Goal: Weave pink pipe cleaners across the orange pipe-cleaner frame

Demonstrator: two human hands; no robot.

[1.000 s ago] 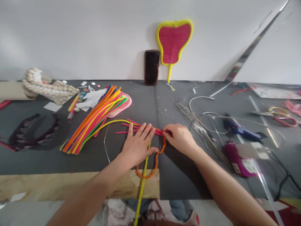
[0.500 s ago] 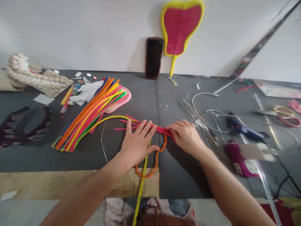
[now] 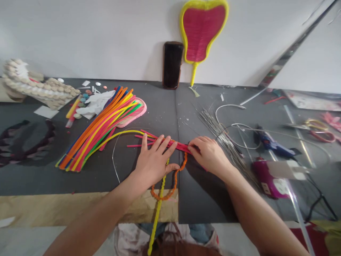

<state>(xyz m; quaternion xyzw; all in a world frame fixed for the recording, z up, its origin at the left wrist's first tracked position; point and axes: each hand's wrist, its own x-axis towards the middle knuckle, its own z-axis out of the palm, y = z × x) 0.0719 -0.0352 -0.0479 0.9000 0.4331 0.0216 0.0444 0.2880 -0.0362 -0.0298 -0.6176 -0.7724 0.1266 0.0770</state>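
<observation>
My left hand (image 3: 154, 160) lies flat with fingers spread, pressing down on a few red strips (image 3: 149, 137) and the top of an orange twisted loop (image 3: 170, 186) on the dark grey table (image 3: 39, 170). A yellow twisted stem (image 3: 157, 213) runs from under that hand toward me. My right hand (image 3: 209, 153) is closed in a pinch on the right end of the red strips, fingertips close to the left hand's fingers.
A fan of several coloured strips (image 3: 98, 128) lies to the left over a pink shape (image 3: 135, 113). Thin metal wires (image 3: 223, 138), a blue glue gun (image 3: 274, 145) and a magenta one (image 3: 269, 177) lie right. A phone (image 3: 172, 64) and pink woven fan (image 3: 202, 28) lean on the wall.
The view has tilted down and drifted slightly. Both hands stay on the red strips, with the right hand's pinch shifting a little along them.
</observation>
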